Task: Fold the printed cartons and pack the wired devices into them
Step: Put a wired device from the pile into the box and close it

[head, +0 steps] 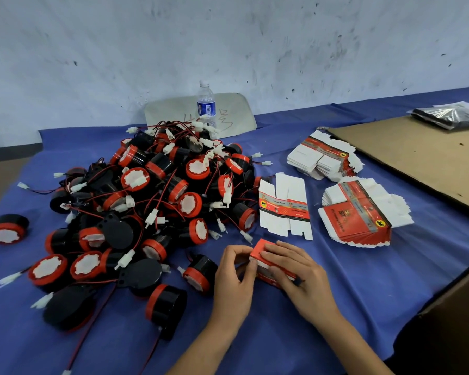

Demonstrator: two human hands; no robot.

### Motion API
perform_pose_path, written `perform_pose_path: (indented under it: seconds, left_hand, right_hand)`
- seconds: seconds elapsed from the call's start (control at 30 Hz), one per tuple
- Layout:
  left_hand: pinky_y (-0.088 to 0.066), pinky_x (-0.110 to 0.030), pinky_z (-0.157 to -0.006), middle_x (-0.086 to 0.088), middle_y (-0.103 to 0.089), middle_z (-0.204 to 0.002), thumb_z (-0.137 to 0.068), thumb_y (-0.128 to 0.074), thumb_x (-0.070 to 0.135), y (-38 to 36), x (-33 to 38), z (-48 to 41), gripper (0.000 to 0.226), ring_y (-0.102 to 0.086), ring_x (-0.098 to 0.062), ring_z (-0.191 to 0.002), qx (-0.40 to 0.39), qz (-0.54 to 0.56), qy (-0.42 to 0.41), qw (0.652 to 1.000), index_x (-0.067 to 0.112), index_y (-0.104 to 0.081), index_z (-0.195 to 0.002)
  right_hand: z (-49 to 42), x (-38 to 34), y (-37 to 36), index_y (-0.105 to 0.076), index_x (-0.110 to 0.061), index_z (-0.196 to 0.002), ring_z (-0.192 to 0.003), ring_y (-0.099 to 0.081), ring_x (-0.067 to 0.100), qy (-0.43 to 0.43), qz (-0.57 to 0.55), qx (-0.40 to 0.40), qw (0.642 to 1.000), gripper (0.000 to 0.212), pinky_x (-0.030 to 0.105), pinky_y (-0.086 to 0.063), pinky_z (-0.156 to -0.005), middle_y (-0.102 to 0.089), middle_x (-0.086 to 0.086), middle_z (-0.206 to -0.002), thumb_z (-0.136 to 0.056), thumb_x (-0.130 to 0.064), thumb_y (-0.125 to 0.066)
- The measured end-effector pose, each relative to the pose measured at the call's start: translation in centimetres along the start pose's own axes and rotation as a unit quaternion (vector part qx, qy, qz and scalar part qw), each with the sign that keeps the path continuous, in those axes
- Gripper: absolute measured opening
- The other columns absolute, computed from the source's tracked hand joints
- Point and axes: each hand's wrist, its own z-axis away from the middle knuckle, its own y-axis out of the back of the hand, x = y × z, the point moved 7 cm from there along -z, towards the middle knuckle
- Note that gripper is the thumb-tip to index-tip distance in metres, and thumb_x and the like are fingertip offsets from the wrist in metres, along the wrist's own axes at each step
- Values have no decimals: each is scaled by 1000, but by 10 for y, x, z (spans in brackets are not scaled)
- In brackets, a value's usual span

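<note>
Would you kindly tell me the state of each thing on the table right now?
Red carton: folded up, held by left hand and right hand.
Flat carton: unfolded, lying alone.
Carton stacks: flat, unfolded.
Devices: heaped loose, unpacked, wires tangled.
Bottle: upright, capped.

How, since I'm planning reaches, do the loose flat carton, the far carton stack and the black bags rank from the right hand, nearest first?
From the right hand, which holds a folded carton:
1. The flat carton, just ahead of it.
2. The far carton stack, farther back, slightly right.
3. The black bags, at the far right.
</note>
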Motion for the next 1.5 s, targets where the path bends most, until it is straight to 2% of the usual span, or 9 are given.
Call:
perform_pose_path:
  seconds: [0.13,0.27,0.47,0.67,0.83,1.0,1.13,1.33,1.5]
  left_hand:
    - [-48,-17,-85,8,-62,-105,-94,-57,4,-3,0,0,26,-60,-3,-100,-11,4,17,1000,26,-54,-107]
    - [-47,-20,-92,8,-60,-114,-92,-54,-4,-5,-2,-3,37,-57,-1,-108,-27,32,43,998,24,-54,-115]
    - [-50,-28,-89,0,-62,-104,-91,-54,-6,1,3,-1,26,-62,-11,-101,4,21,20,1000,18,-65,-93]
    - [-51,-23,-86,-1,-62,-105,-91,-56,-7,4,2,-3,27,-63,-8,-99,13,34,24,999,16,-68,-85]
    - [-51,-21,-87,-3,-63,-109,-90,-57,-8,4,3,-6,27,-63,-8,-102,-17,41,25,999,16,-70,-90]
    - [-49,-17,-85,3,-60,-113,-89,-61,-5,3,11,-5,23,-60,-4,-106,-58,-21,-39,997,14,-72,-94]
    - [-50,-21,-87,8,-57,-122,-87,-67,3,4,19,-5,14,-61,-4,-105,-62,-118,-119,984,11,-74,-95]
    - [-46,-13,-91,8,-56,-129,-85,-70,4,6,23,-4,17,-61,1,-103,-80,-159,-167,970,12,-75,-99]
    - [-50,-18,-89,3,-59,-130,-85,-70,4,4,24,-5,15,-61,0,-102,-100,-204,-209,951,8,-75,-98]
  right_hand:
    - [-1,1,-1,-71,-25,-112,-124,-53,11,4,-12,1,1000,25,18,-39,-104,-64,-17,-121,-87,-20,-66]
    - [-2,0,-1,-68,-31,-112,-123,-52,13,6,-22,-2,1000,25,14,-38,-102,-61,-22,-120,-88,-31,-60]
    - [4,-1,-3,-67,-28,-118,-130,-48,12,31,12,-23,999,30,31,-44,-104,-59,-17,-129,-90,-34,-60]
    - [2,-10,0,-73,-22,-113,-127,-52,24,79,88,-18,993,27,45,-50,-97,-63,-10,-126,-89,-29,-61]
    - [-2,-5,1,-73,-21,-111,-129,-49,27,59,79,-22,995,26,54,-46,-97,-64,-10,-125,-88,-26,-63]
    - [-2,-1,4,-73,-21,-106,-133,-39,12,59,70,-13,996,25,52,-33,-107,-59,-18,-127,-86,-11,-61]
    - [-1,2,4,-72,-21,-107,-133,-40,10,62,68,-33,995,27,50,-34,-107,-59,-16,-129,-88,-9,-58]
    - [1,4,5,-70,-20,-117,-135,-43,18,61,66,-67,994,31,48,-34,-110,-57,-8,-134,-91,-11,-58]
    - [0,4,4,-67,-22,-121,-137,-40,23,90,96,-95,987,32,52,-33,-111,-54,-5,-139,-91,-13,-59]
